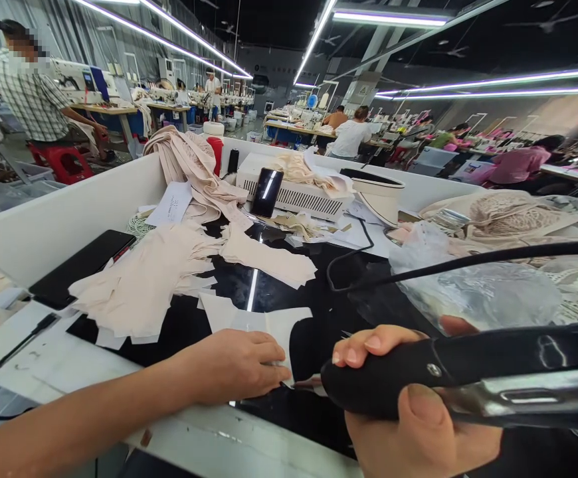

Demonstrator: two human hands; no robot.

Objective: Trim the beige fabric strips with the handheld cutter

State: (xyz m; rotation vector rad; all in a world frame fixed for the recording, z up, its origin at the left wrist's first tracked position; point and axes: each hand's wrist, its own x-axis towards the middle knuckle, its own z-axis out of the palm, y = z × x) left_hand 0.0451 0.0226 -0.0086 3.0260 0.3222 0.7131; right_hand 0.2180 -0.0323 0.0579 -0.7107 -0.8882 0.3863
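Two bare hands, at the front of one glossy black worktop [329,315].

Left hand [236,368]: laid palm down, fingers together and slightly bent, over one white piece [254,323]. Whether the fingers pinch the piece or only press it, cannot tell.

Right hand [413,425]: closed round one black tool [379,378], thumb on the near side, fingers over the top. Metal tip [311,384] points left, close by the left fingertips and the lower edge of the white piece; contact cannot be told.

White piece: flat on the worktop, partly under the left hand, its wider end away from the wearer.

Beyond it: one large pale pile [144,279], left, loosely fanned; one smaller stack [269,255], its right end nearer the wearer.

Rear: one phone [268,192], propped upright; one vented white box [293,189], fabric on top; one red cylinder [215,154].

Left side: one black slab [82,267], flat; one paper [171,203].

Right side: one clear bag [478,289], crumpled; lace [505,212] behind it; one black cable [468,263] passing in front of the bag.
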